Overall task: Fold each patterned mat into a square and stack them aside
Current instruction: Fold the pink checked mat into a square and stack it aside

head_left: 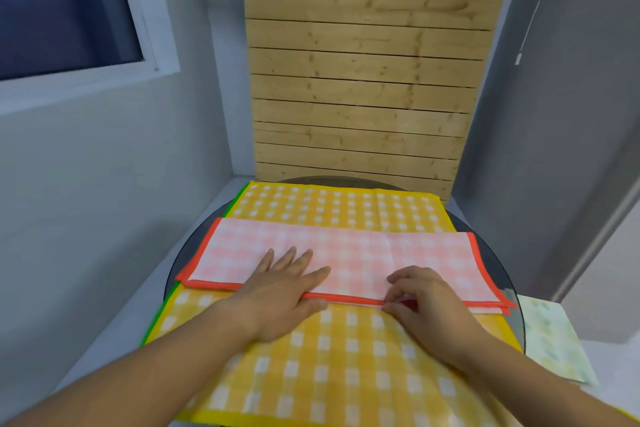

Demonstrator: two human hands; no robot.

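A pink checked mat with an orange border lies folded into a long strip across a spread yellow checked mat. My left hand rests flat on the pink mat's near left part, fingers straight and spread. My right hand pinches the near orange edge of the pink mat with curled fingers. A green border of another mat shows under the yellow one at the left.
The mats lie on a round dark glass table in a corner. A pale green patterned mat lies on the white surface to the right. A wooden slat panel stands behind; grey walls close in on both sides.
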